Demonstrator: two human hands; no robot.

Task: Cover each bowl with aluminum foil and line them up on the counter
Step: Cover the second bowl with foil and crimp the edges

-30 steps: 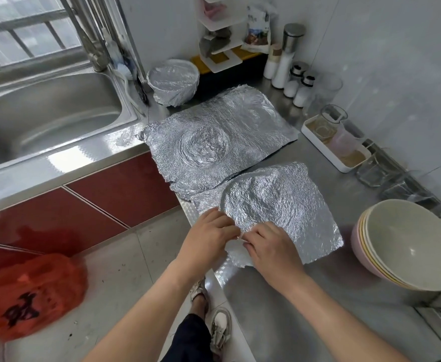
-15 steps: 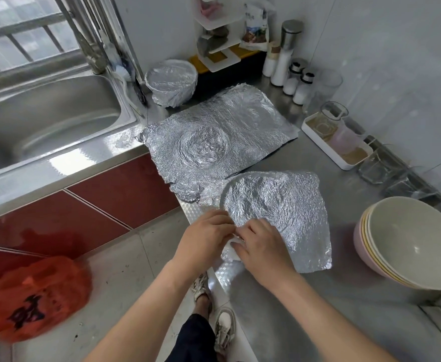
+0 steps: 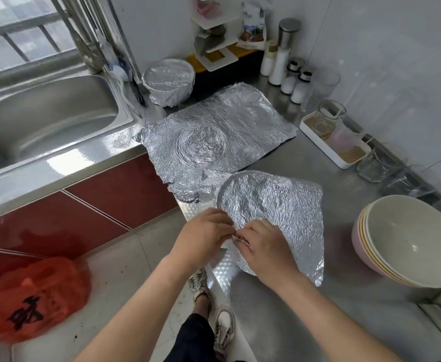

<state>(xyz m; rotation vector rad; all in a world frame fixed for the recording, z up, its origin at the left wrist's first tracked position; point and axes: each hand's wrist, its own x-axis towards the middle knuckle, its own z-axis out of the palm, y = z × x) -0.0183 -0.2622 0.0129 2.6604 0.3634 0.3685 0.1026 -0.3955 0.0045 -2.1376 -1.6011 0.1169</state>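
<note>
edges: foil-draped bowl (image 3: 263,202) at tabletop (image 3: 344,197) front edge, flat foil sheet (image 3: 214,137) just behind, bare steel between it and stacked bowls (image 3: 407,241) on right | foil (image 3: 308,231): crinkled, rim showing through, right side hanging loose | grip: left hand (image 3: 203,236), right hand (image 3: 266,246) — both pinch foil's near edge

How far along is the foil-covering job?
Done: one foil-wrapped bowl stands by the sink. In hand: left hand and right hand pinch the draped foil at a second bowl's near rim. Left: the stacked bowls at right are bare; a spare foil sheet lies flat.
</note>
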